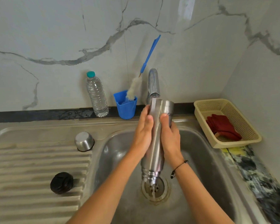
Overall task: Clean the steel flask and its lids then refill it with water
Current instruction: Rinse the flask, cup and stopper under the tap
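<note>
The steel flask (155, 143) hangs upside down over the sink basin (200, 159), its threaded mouth pointing at the drain (153, 188). Water runs from the tap (153, 83) onto its base and down its side. My left hand (143, 131) lies along the flask's left side with its fingers nearly straight. My right hand (170, 136) wraps the right side, thumb across the front. The steel cup lid (84, 141) sits upside down on the drainboard, and the black inner lid (61, 183) lies nearer on the ridges.
A clear water bottle (97, 96) with a teal cap and a blue cup (125, 105) holding a bottle brush (134, 89) stand by the wall. A cream basket (242, 143) with a red cloth (223, 126) sits right of the sink.
</note>
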Demonstrator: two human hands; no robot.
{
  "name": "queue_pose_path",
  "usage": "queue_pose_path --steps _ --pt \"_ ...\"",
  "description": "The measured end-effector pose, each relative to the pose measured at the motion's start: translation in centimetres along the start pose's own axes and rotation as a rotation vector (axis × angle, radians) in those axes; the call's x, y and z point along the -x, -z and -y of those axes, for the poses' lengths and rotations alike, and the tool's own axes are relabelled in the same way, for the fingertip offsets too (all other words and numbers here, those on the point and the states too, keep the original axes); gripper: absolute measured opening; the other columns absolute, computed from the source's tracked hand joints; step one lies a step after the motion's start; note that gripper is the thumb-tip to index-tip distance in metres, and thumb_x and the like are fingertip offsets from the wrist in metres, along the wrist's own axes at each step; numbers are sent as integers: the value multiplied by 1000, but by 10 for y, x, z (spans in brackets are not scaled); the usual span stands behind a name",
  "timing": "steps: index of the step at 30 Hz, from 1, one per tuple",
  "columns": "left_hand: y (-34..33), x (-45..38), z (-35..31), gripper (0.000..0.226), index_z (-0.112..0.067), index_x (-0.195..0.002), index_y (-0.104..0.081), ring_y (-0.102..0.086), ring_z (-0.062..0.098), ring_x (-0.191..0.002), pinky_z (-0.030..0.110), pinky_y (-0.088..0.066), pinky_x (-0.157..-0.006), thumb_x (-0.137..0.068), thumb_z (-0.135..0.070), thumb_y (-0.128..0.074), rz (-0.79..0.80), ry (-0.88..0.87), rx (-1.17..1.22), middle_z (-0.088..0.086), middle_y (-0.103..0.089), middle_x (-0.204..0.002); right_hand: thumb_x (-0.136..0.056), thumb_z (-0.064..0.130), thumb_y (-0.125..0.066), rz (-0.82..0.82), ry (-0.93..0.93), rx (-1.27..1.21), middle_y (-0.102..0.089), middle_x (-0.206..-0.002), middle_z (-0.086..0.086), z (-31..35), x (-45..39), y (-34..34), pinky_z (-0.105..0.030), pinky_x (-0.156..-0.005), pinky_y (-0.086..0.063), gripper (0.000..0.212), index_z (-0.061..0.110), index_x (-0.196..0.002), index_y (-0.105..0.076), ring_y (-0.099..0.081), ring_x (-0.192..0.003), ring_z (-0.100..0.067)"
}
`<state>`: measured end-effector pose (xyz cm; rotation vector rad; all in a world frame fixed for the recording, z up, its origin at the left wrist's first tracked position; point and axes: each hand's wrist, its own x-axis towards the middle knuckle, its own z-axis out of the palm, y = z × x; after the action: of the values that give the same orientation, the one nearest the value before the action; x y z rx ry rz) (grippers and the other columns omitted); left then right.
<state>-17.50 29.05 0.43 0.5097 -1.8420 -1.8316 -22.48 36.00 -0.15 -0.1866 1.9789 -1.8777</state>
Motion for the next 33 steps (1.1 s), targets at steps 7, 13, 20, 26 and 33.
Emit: queue_pose_path --steps 7,13,20,26,33 --pt "3 35 62 57 -19 -151 -16 -20 15 -145 43 -26 -117 -100 -37 -32 -45 -448 -700 2 -20 -157 -81 66 -50 -82 -255 -468 -62 -107 -12 25 -35 2 -33 -65 -52 72 15 -131 -41 -65 -89 -25" --pt "-12 5 60 90 1 -147 -17 -45 35 -130 40 -34 -110 -77 -10 -73 -182 -543 -1063 26 -41 -143 -77 65 -57 -169 -180 -507 -63 -105 -10 47 -56 6 -34 -68 -53 71 15 -126 -47 -65 -89 -23" --pt "-36 -30 40 85 -13 -136 -37 -63 19 -99 35 -57 -85 -67 -16 -85 -223 1 -540 2 -61 -111 -79 62 -57 -274 -17 -457 -67 -97 -10 73 -76 4 -37 -74 -57 56 13 -106 -59 -67 -88 -23" --pt "-14 -40 18 47 -15 -101 -59 -68 21 -84 30 -60 -69 -61 -6 -81 86 368 -254 7 -67 -92 -80 60 -57 -249 -43 -451 -65 -81 -8 75 -82 8 -40 -71 -58 47 15 -91 -61 -67 -78 -24" --pt "12 -36 -9 41 -20 -98 -47 -62 17 -81 39 -54 -87 -75 1 -75 319 498 -114 4 -64 -86 -76 69 -51 -82 -95 -496 -68 -95 -13 67 -87 3 -42 -75 -57 65 14 -108 -63 -67 -88 -28"
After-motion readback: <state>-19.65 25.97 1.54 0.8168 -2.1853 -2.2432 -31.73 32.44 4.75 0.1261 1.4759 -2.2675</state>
